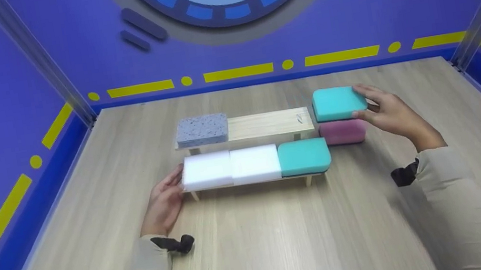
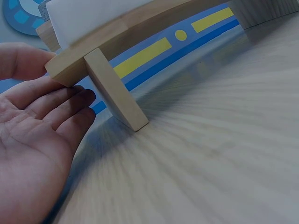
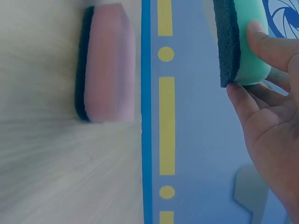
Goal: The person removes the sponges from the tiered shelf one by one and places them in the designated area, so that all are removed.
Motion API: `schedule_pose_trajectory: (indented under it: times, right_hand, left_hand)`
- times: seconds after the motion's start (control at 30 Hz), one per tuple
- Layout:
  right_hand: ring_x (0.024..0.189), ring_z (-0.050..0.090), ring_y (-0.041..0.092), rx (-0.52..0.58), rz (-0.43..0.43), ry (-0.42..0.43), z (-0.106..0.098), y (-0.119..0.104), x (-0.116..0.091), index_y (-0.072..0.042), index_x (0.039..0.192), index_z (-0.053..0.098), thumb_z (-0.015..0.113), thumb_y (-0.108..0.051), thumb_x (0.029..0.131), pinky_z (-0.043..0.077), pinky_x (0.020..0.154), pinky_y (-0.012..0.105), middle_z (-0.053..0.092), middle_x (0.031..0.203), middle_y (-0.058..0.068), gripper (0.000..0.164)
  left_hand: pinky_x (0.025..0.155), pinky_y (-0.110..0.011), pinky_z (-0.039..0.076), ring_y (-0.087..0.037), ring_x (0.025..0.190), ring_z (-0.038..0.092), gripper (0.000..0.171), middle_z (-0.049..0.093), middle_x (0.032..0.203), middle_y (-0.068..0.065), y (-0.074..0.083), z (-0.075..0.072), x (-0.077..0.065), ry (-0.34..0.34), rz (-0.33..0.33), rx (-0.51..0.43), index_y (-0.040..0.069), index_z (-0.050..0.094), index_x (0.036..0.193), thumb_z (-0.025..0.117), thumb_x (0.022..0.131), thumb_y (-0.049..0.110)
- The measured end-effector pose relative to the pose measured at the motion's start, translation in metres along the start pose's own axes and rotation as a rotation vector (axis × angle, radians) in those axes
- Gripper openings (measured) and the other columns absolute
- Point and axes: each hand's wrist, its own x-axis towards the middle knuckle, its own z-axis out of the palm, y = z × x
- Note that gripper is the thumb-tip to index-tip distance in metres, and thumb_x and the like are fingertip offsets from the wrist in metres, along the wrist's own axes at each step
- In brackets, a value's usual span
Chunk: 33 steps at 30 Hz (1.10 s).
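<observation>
In the head view my right hand (image 1: 389, 114) holds a teal sponge (image 1: 337, 102) by its right end. The right wrist view shows that sponge's dark scouring layer (image 3: 227, 46) facing down, above and apart from a pink sponge (image 3: 110, 65) on the table. My left hand (image 1: 164, 205) grips the left end of the front wooden stand (image 2: 105, 42), thumb against the plank's end and fingers beneath it. On this stand, side by side, lie two white sponges (image 1: 206, 171) and another teal sponge (image 1: 304, 156).
Behind it stands a second wooden stand (image 1: 268, 124), with a speckled grey sponge (image 1: 202, 130) on its left end. The pale wooden table (image 1: 257, 243) is bordered by blue walls (image 1: 255, 48) with yellow marks at the back and sides.
</observation>
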Motion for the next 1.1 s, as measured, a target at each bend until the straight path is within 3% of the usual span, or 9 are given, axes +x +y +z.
schedule_pose_trajectory:
  times: [0.1,0.27,0.47,0.63,0.93,1.1]
  right_hand:
    - [0.145,0.019,0.039,-0.012,0.008,0.006,-0.003,0.003,-0.003,0.003,0.149,0.026,0.063,-0.019,0.092,0.031,0.109,0.037,0.020,0.156,0.025,0.071]
    - [0.144,0.019,0.040,-0.019,0.019,0.012,-0.007,0.010,-0.007,0.004,0.149,0.025,0.062,-0.017,0.093,0.030,0.109,0.043,0.019,0.156,0.026,0.071]
    - [0.143,0.019,0.041,-0.026,0.032,0.005,-0.012,0.018,-0.014,0.004,0.150,0.023,0.061,-0.017,0.093,0.031,0.107,0.039,0.016,0.158,0.024,0.071]
    - [0.143,0.018,0.044,-0.017,0.048,-0.004,-0.014,0.026,-0.016,0.003,0.151,0.019,0.060,-0.014,0.093,0.030,0.107,0.044,0.012,0.158,0.025,0.072]
    - [0.144,0.015,0.043,-0.034,0.057,0.016,-0.016,0.035,-0.023,0.005,0.150,0.019,0.058,-0.012,0.094,0.027,0.108,0.039,0.013,0.157,0.027,0.070]
    - [0.144,0.014,0.044,-0.026,0.053,0.027,-0.018,0.038,-0.027,0.006,0.150,0.018,0.058,-0.013,0.095,0.027,0.108,0.035,0.012,0.157,0.028,0.071]
  left_hand:
    - [0.098,-0.020,0.045,-0.014,0.128,0.043,0.066,0.018,0.156,-0.028,0.000,0.000,0.000,0.003,0.002,-0.001,-0.015,0.020,0.145,0.034,0.081,-0.019]
    - [0.093,-0.019,0.046,-0.006,0.117,0.052,0.063,0.037,0.147,-0.020,0.000,0.001,0.000,0.023,-0.008,0.007,-0.016,0.022,0.144,0.035,0.083,-0.019]
    - [0.093,-0.019,0.047,-0.006,0.117,0.053,0.063,0.041,0.144,-0.018,0.000,0.000,0.002,0.020,-0.002,0.011,-0.016,0.022,0.144,0.035,0.082,-0.019]
    - [0.092,-0.021,0.048,-0.008,0.116,0.054,0.063,0.046,0.140,-0.016,0.000,0.000,0.001,0.024,0.012,0.006,-0.017,0.023,0.143,0.034,0.081,-0.020]
    - [0.096,-0.022,0.047,-0.008,0.116,0.055,0.065,0.025,0.154,-0.028,0.000,0.001,-0.001,0.030,-0.001,-0.009,-0.015,0.023,0.144,0.035,0.080,-0.020]
    - [0.095,-0.022,0.047,-0.008,0.117,0.054,0.065,0.024,0.154,-0.027,0.001,0.001,-0.001,0.027,-0.009,-0.009,-0.015,0.023,0.144,0.034,0.081,-0.020]
